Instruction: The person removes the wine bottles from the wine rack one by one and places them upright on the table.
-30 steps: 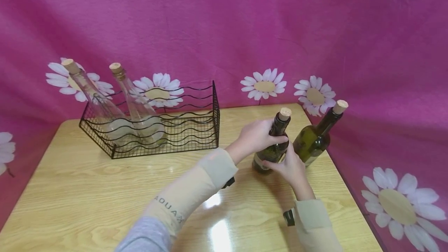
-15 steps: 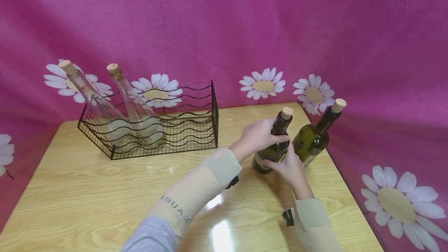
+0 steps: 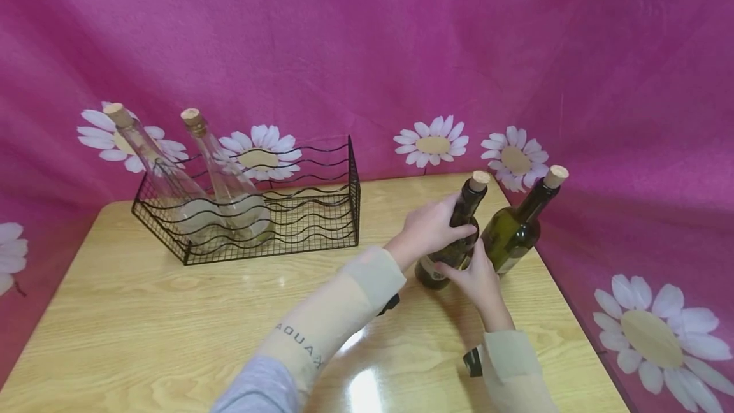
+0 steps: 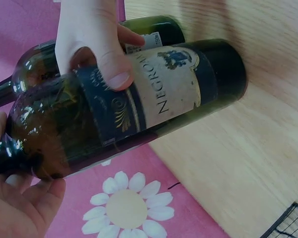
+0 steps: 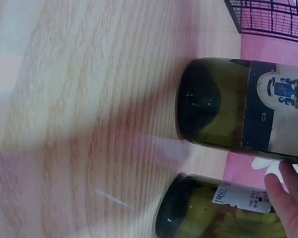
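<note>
A dark green wine bottle with a cork stands on the right of the table, its neck leaning right. Curled round its neck is my left hand. Lower down, my right hand holds the bottle's body, the thumb lying over the label. In the right wrist view the bottle's base looks close to the tabletop; contact is hard to tell. Just right of it stands a second corked green bottle, near the right hand's fingers.
A black wire rack with wavy bars sits at the back left. Two clear corked bottles lean in its left part. The wooden table ends at a pink flowered cloth behind and on the right.
The held bottle's corked top has tipped a little to the right while its base stays in place. My left hand and forearm have shifted slightly right with it.
</note>
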A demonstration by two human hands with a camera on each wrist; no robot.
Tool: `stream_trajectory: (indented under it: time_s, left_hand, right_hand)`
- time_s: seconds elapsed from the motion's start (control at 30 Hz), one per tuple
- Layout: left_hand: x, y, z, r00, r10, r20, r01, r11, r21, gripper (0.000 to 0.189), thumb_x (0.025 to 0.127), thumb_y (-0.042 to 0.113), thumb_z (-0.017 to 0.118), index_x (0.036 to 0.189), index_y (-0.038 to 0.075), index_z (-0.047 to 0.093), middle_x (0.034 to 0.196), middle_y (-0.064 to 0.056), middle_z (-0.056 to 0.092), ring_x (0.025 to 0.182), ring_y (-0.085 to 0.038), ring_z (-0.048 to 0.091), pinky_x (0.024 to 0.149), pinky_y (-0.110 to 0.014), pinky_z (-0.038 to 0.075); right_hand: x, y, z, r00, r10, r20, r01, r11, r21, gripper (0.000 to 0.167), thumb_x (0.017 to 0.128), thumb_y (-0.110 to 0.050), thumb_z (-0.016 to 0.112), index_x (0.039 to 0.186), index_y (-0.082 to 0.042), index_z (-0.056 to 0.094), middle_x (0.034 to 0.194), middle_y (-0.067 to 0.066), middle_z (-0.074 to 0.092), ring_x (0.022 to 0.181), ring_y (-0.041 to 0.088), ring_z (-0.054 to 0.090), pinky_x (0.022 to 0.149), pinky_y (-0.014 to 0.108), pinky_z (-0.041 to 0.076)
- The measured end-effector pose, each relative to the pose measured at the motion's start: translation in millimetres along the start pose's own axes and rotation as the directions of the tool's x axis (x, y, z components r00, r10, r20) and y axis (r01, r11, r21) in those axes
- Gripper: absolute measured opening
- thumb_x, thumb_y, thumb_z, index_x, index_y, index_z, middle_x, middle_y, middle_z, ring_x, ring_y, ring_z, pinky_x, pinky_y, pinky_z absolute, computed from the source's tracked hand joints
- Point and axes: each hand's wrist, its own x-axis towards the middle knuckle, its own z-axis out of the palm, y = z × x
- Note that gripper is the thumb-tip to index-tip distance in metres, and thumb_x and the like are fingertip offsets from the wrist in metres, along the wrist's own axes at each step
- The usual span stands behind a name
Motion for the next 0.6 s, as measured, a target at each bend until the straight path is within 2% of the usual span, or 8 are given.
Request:
stream_trajectory:
  time_s: [0.23, 0.33, 0.43, 0.47, 0.53, 0.6]
  left_hand:
    - [0.9, -1.1, 3.3, 1.0, 0.003, 0.002, -0.003, 0.999, -0.033, 0.055, 0.082, 0.043, 0.06, 0.129, 0.02, 0.042, 0.108, 0.003, 0.058, 0.094, -0.012, 0.056, 0.068, -0.032, 0.046]
    - [-1.3, -3.0, 3.4, 1.0, 0.008, 0.023, -0.007, 0.998, -0.063, 0.064, 0.083, 0.042, 0.06, 0.136, 0.017, 0.034, 0.119, 0.001, 0.054, 0.102, -0.013, 0.054, 0.074, -0.033, 0.046]
    - [-7.1, -9.5, 2.0, 0.999, -0.001, 0.043, 0.005, 0.994, -0.105, 0.074, 0.084, 0.042, 0.058, 0.142, 0.014, 0.021, 0.135, -0.003, 0.041, 0.114, -0.017, 0.047, 0.085, -0.035, 0.043]
    - [-9.7, -12.5, 0.4, 0.999, -0.003, 0.049, 0.009, 0.994, -0.113, 0.076, 0.084, 0.042, 0.057, 0.143, 0.013, 0.018, 0.139, -0.005, 0.036, 0.117, -0.019, 0.045, 0.088, -0.035, 0.041]
    - [-14.6, -19.9, -3.0, 0.999, -0.008, 0.051, 0.014, 0.993, -0.116, 0.078, 0.086, 0.044, 0.055, 0.144, 0.012, 0.014, 0.143, -0.006, 0.028, 0.121, -0.021, 0.04, 0.092, -0.036, 0.038]
    - [-19.0, -27.3, -7.5, 0.999, -0.001, 0.045, 0.006, 0.995, -0.104, 0.075, 0.087, 0.044, 0.052, 0.143, 0.012, 0.015, 0.144, -0.006, 0.027, 0.122, -0.022, 0.039, 0.095, -0.036, 0.036]
  right_hand:
    - [-3.3, -1, 2, 0.998, -0.007, -0.058, 0.007, 1.0, 0.003, 0.082, 0.072, -0.033, 0.074, 0.134, -0.006, 0.027, 0.12, 0.022, 0.048, 0.106, 0.035, 0.047, 0.083, 0.05, 0.037]
    - [-7.2, -2, 3, 0.995, -0.027, -0.097, 0.03, 0.999, 0.027, 0.083, 0.072, -0.028, 0.075, 0.135, -0.005, 0.026, 0.122, 0.021, 0.045, 0.107, 0.033, 0.046, 0.085, 0.047, 0.037]
    - [-13.3, -4, 5, 0.987, -0.033, -0.16, 0.043, 0.997, 0.06, 0.084, 0.071, -0.024, 0.076, 0.135, -0.001, 0.026, 0.126, 0.021, 0.041, 0.111, 0.033, 0.043, 0.089, 0.047, 0.035]
    - [-15.3, -5, 6, 0.981, -0.034, -0.192, 0.047, 0.997, 0.066, 0.084, 0.071, -0.023, 0.076, 0.134, 0.001, 0.027, 0.126, 0.022, 0.04, 0.112, 0.034, 0.042, 0.091, 0.047, 0.035]
    - [-19.0, -7, 8, 0.96, -0.041, -0.278, 0.067, 0.994, 0.086, 0.081, 0.07, -0.02, 0.077, 0.132, 0.002, 0.03, 0.122, 0.022, 0.042, 0.106, 0.033, 0.045, 0.087, 0.045, 0.038]
    - [-21.0, -8, 9, 0.92, -0.072, -0.386, 0.119, 0.988, 0.101, 0.073, 0.069, -0.013, 0.077, 0.127, 0.004, 0.036, 0.113, 0.021, 0.046, 0.096, 0.031, 0.048, 0.079, 0.038, 0.041]
